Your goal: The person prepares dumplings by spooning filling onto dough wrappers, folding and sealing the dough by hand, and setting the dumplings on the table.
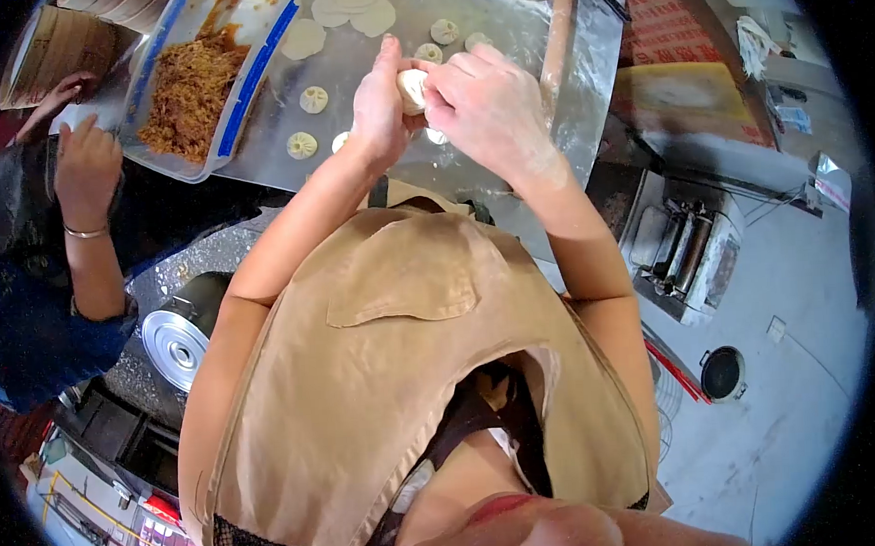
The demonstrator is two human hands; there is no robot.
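Observation:
My left hand (380,110) cups a small pleated bun (412,91) of pale dough over the metal table (384,173). The fingertips of my right hand (489,113) pinch the dough at its top edge, partly hiding it. Around my hands lie several finished buns with gathered tops, among them one bun (301,145) left of my left wrist and another bun (444,32) above my right hand. Flat round dough wrappers (353,8) overlap at the far side. A plastic tub (254,91) with a blue edge holds brown shredded filling (190,93) to the left.
A rolling pin (557,48) lies at the table's right. A co-worker's hand (89,171) is raised at the left, near bamboo steamers (62,57). A roller machine (685,248) stands on the floor at right. A metal lid (175,350) is at lower left.

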